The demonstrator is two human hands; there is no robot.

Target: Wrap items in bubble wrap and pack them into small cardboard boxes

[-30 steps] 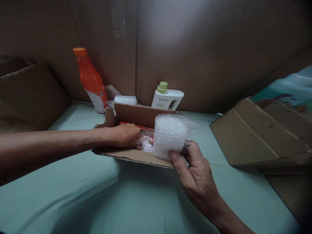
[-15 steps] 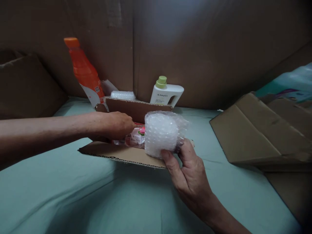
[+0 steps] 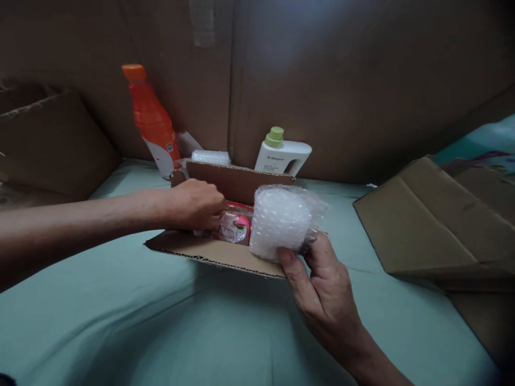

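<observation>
A small open cardboard box lies on a pale green sheet. My left hand reaches into it from the left, fingers closed on a pink and red packet inside. At the box's right end, my right hand grips a bubble-wrapped bundle from below, thumb on its front. What the wrap covers is hidden.
An orange bottle leans against the cardboard wall behind the box. A white bottle with a green cap and a small bubble-wrap roll stand behind it. Flattened cardboard lies at right, another brown box at far left.
My left hand rose from deep inside the box and drew the pink packet up into sight. The right hand kept its hold on the bubble-wrapped bundle. The camera view shifted slightly.
</observation>
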